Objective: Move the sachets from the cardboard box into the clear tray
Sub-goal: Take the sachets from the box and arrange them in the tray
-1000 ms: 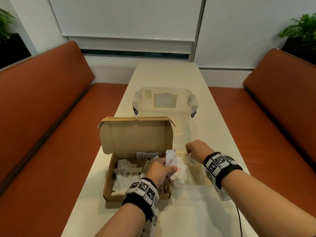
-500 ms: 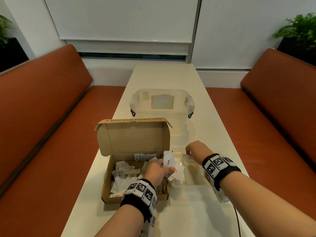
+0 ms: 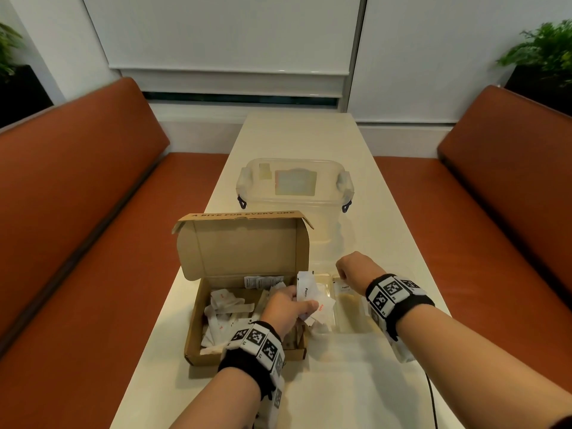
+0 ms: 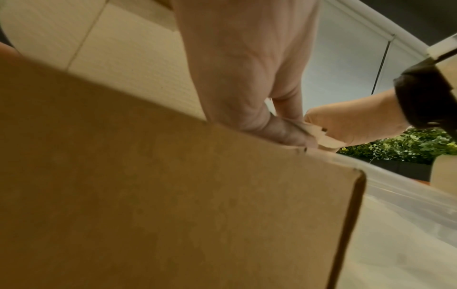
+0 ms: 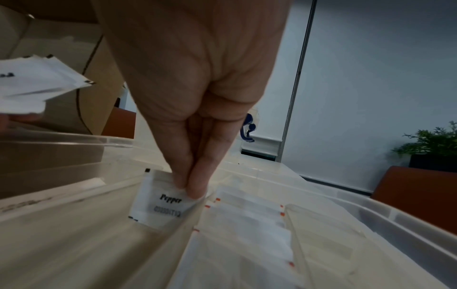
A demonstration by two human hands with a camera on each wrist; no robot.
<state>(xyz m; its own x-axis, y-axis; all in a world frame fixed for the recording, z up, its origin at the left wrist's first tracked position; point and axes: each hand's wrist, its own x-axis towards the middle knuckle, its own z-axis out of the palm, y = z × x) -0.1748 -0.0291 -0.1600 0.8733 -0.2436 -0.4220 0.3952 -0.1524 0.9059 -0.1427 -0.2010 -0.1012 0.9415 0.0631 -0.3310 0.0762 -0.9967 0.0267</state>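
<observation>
Both hands pinch sachets: right hand (image 5: 197, 109) in clear tray (image 5: 371, 213), left hand (image 3: 286, 308) beside cardboard box (image 3: 238, 252).

Long pale table (image 3: 309, 140) runs away between two orange benches. Nearest on it: open cardboard box (image 3: 198, 329), left of centre, lid standing upright at far side, white sachets heaped inside. Just beside box's right wall, clear tray (image 3: 353, 328) sits flat on tabletop, divided into lanes, sachets lined in them. Farther up table, behind both, lidded clear plastic container (image 3: 295, 193) with clip handles. Dark cable (image 3: 431, 394) trails over near right edge.
</observation>
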